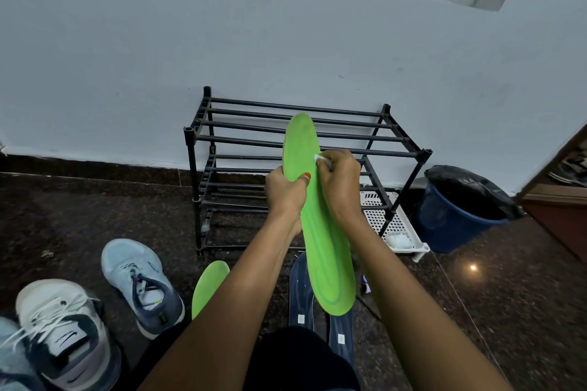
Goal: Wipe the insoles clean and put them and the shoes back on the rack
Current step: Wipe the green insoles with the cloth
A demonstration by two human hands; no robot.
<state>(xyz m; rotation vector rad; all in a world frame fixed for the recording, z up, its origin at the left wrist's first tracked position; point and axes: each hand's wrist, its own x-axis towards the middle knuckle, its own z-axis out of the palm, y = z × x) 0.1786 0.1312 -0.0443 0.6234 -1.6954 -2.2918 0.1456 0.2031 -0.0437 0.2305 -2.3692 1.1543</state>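
My left hand (286, 190) grips a long green insole (327, 263) at its middle, thumb across its face, holding it up in front of the black shoe rack (394, 152). My right hand (338, 182) pinches a small white wipe (321, 158) against the insole's right edge. A second green insole (208, 287) lies on the floor below my left arm. Two dark blue insoles (300, 292) lie on the floor under the held one. A light blue sneaker (139, 282) and a white and grey sneaker (63, 327) stand at the lower left.
The rack's shelves hold nothing and it stands against a white wall. A white perforated tray (397, 225) with a white wad sits by the rack's right foot. A blue bin (460, 216) with a black liner stands further right. Another shoe (12, 362) shows at the bottom-left corner.
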